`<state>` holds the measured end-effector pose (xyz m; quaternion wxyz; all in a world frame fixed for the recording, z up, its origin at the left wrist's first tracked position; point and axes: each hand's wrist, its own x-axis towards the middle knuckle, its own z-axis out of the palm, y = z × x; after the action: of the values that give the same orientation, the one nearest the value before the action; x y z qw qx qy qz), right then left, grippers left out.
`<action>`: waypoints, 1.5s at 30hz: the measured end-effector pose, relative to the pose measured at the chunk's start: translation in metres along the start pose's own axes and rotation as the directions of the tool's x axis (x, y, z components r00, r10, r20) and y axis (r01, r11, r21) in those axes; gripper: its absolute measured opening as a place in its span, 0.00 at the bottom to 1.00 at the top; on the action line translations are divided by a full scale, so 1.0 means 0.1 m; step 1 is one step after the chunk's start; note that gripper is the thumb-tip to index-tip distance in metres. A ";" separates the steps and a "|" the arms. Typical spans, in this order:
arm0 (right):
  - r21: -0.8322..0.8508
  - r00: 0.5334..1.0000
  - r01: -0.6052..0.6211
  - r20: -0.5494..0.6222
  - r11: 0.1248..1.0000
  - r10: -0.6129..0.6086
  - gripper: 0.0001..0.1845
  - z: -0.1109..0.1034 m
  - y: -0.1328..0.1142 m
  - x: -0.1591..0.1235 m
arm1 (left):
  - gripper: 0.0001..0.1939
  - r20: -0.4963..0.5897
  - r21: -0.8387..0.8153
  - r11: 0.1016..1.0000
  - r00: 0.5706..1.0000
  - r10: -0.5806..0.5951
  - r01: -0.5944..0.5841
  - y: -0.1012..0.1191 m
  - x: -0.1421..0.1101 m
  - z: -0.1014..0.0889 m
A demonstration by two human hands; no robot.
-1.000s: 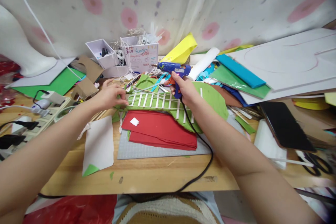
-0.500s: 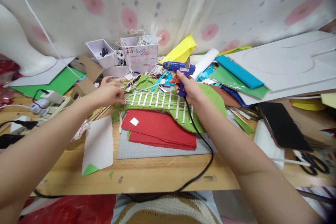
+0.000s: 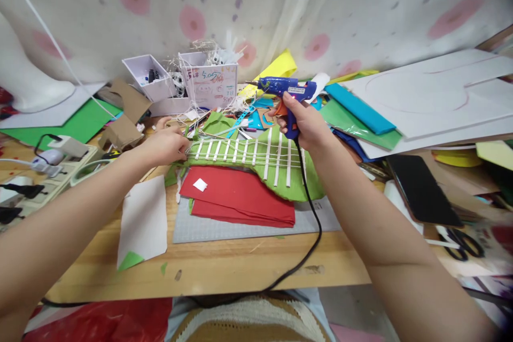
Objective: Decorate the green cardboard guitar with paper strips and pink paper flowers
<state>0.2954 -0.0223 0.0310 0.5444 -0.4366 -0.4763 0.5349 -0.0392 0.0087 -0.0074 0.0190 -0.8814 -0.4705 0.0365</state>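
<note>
My right hand (image 3: 302, 117) grips a blue hot glue gun (image 3: 280, 85) by its handle, nozzle pointing left, raised above the work. A finger is near its orange trigger. Below lies a green guitar-shaped craft piece (image 3: 276, 163) with white strips across it and thin white strings along its length. At the narrow left end, my left hand (image 3: 170, 141) is closed with its fingertips pinching the piece or its strings; exactly what is between them is hidden. Folded red cloth or paper (image 3: 240, 197) lies under the green piece, on a grey cutting mat (image 3: 224, 232).
White boxes (image 3: 214, 85) of wires and small parts stand at the back. A power strip (image 3: 64, 181) is at left, white paper (image 3: 143, 219) nearer. A phone (image 3: 422, 189) and scissors (image 3: 460, 243) lie at right. The gun's black cord (image 3: 315, 224) hangs over the table edge.
My right hand has moved the glue gun slightly up and to the right, away from the green piece's strips. My left hand stays at the narrow end. The view has shifted a little.
</note>
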 end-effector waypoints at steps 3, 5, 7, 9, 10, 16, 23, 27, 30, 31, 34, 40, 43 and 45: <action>-0.031 1.000 0.018 -0.019 0.999 -0.018 0.20 -0.07 -0.04 0.00 | 0.10 -0.003 -0.021 1.000 1.000 0.009 -0.009 0.00 0.00 0.00; -0.048 0.999 0.018 -0.035 0.999 -0.020 0.20 -0.09 -0.03 -0.01 | 0.10 0.001 -0.047 0.999 1.000 0.006 -0.006 -0.02 -0.01 -0.01; -0.064 0.999 0.012 -0.046 0.998 -0.015 0.21 -0.10 -0.02 -0.01 | 0.11 0.009 -0.056 0.998 1.000 0.007 -0.007 -0.04 -0.01 -0.01; -0.076 0.999 0.004 -0.050 0.997 -0.008 0.21 -0.09 -0.01 -0.01 | 0.10 0.018 -0.037 0.999 1.000 0.015 -0.014 -0.05 -0.01 0.00; -0.079 0.999 0.001 -0.050 0.997 -0.005 0.21 -0.09 -0.01 -0.01 | 0.10 0.022 -0.022 1.000 1.000 0.019 -0.019 -0.06 0.00 0.01; -0.070 0.999 0.008 -0.031 0.998 -0.011 0.22 -0.08 0.00 -0.01 | 0.08 0.035 0.024 1.000 0.999 0.007 -0.008 -0.03 0.01 0.01; -0.082 0.998 -0.057 -0.043 0.995 0.054 0.24 -0.06 0.10 0.01 | 0.07 0.054 0.099 0.995 0.999 0.002 -0.007 0.06 0.00 -0.04; -0.033 0.996 -0.081 -0.046 0.996 0.080 0.23 -0.03 0.18 0.03 | 0.07 0.071 0.109 0.994 0.997 0.006 -0.013 0.04 -0.01 -0.04; -0.019 0.995 -0.093 -0.034 0.995 0.093 0.23 -0.03 0.23 0.04 | 0.07 0.059 0.098 0.995 0.998 0.009 -0.015 0.02 -0.01 -0.02; -0.031 0.995 -0.098 -0.033 0.995 0.097 0.24 -0.03 0.24 0.04 | 0.07 0.055 0.096 0.995 0.998 0.011 -0.016 0.02 -0.01 -0.02; -0.061 0.995 -0.098 -0.039 0.993 0.096 0.24 -0.04 0.27 0.04 | 0.07 0.059 0.109 0.994 0.998 0.015 -0.022 0.02 0.00 0.00; -0.048 0.996 -0.089 -0.026 0.995 0.087 0.23 0.00 0.29 0.05 | 0.04 0.049 0.099 0.995 0.998 0.027 -0.032 0.09 -0.01 -0.02; -0.028 0.994 -0.111 -0.013 0.993 0.111 0.23 0.05 0.28 0.04 | 0.04 0.050 0.093 0.995 0.998 0.033 -0.038 0.10 -0.02 -0.03; -0.009 0.992 -0.130 -0.008 0.992 0.130 0.22 0.09 0.27 0.04 | 0.03 0.052 0.115 0.993 0.998 0.028 -0.034 0.09 -0.02 -0.03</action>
<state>0.2820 -0.0177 0.0063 0.5081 -0.4712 -0.4475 0.5653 -0.0322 0.0019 -0.0052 0.0577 -0.8848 -0.4542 0.0862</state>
